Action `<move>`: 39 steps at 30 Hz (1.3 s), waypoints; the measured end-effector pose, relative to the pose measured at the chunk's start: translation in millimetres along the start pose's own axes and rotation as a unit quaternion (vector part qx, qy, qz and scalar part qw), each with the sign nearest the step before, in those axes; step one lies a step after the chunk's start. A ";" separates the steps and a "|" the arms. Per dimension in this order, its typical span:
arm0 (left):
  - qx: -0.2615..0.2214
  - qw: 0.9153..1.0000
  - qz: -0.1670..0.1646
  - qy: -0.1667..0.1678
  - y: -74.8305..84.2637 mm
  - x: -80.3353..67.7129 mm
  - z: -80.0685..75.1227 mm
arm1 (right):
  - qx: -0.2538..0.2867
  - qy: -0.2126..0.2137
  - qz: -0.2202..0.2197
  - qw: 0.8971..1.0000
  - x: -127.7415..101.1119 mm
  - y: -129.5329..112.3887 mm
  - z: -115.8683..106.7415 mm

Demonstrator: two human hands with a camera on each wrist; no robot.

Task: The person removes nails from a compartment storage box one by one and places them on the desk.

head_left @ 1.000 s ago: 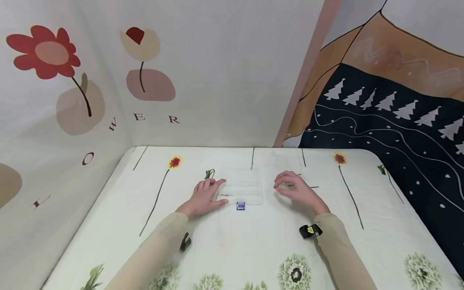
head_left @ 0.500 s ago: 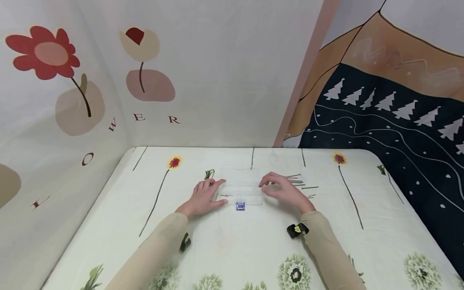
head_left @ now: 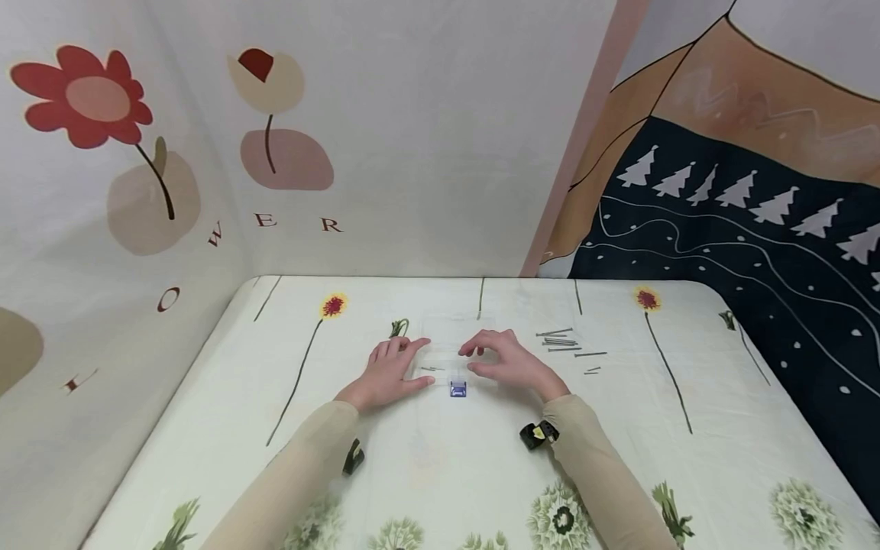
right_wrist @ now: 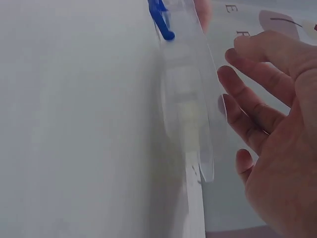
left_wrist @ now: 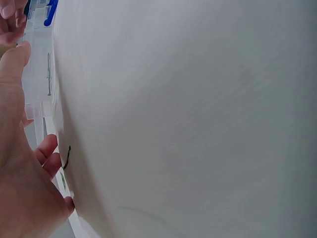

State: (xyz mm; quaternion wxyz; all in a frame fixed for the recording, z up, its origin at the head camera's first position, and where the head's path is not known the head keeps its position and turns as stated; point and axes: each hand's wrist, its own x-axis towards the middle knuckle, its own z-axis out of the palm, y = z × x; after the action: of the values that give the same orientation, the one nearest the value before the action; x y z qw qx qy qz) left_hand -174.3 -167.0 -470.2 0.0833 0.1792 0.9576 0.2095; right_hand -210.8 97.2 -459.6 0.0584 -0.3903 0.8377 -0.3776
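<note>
A clear plastic compartment box [head_left: 447, 356] with a blue latch [head_left: 457, 389] lies on the table between the hands. My left hand [head_left: 386, 374] rests at its left side with fingers spread, the thumb at the front left corner. A few thin metal nails [head_left: 432, 369] lie in the box's front left part. Over the right part of the box hovers my right hand [head_left: 509, 364], its fingers bent and thumb near the index finger. No item shows at its fingertips [right_wrist: 246, 45], though something small could be hidden. Several loose nails [head_left: 560, 343] lie on the cloth to the right.
A white flower-printed cloth [head_left: 440, 466] covers the table. Fabric walls with printed flowers [head_left: 99, 101] and trees [head_left: 739, 191] stand behind and at the sides. Black wrist cameras [head_left: 539, 435] are strapped below each hand.
My right hand has moved left from beside the loose nails to above the box, uncovering those nails. The left hand has stayed at the box's left side.
</note>
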 end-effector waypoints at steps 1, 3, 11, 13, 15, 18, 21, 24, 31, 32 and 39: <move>0.000 1.000 0.001 0.000 0.2 -0.2 -0.2 | -0.008 -0.003 -0.002 1.000 2.3 -1.3 1.9; -0.001 1.000 0.002 0.001 0.2 -0.8 -0.6 | -0.022 -0.010 -0.008 1.000 7.2 -4.6 5.9; -0.003 1.000 0.008 0.003 -0.3 -2.5 -1.5 | -0.069 -0.034 0.006 0.997 22.6 -16.1 19.1; -0.002 1.000 0.010 0.004 -0.4 -2.4 -1.4 | -0.081 -0.037 0.009 0.996 24.8 -19.0 20.9; -0.001 1.000 0.011 0.004 -0.1 -2.4 -1.8 | -0.093 -0.040 0.012 0.995 26.3 -21.0 22.6; 0.000 1.000 0.012 0.002 0.3 -2.1 -2.2 | -0.112 -0.046 0.022 0.992 27.0 -21.7 25.1; -0.001 1.000 0.014 0.002 0.3 -1.9 -2.6 | -0.123 -0.051 0.026 0.991 26.9 -21.4 27.4; 0.001 1.000 0.016 0.002 0.1 -1.6 -2.5 | -0.123 -0.052 0.023 0.991 27.1 -21.5 29.1; -0.001 1.000 0.020 0.002 -2.3 -0.1 -0.4 | -0.131 -0.074 0.015 0.988 28.0 -23.8 33.4; -0.002 1.000 0.020 0.002 -2.5 0.0 -0.3 | -0.136 -0.078 0.014 0.988 28.2 -23.9 34.1; -0.005 1.000 0.025 0.000 -2.4 0.1 -0.6 | -0.144 -0.084 0.017 0.986 28.7 -23.9 36.5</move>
State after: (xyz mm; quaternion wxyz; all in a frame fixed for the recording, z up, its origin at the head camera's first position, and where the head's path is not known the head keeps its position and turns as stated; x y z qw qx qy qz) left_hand -175.3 -169.2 -470.7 0.0792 0.2026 0.9518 0.2162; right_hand -201.7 46.0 -463.6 0.0779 -0.4109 0.8819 -0.2175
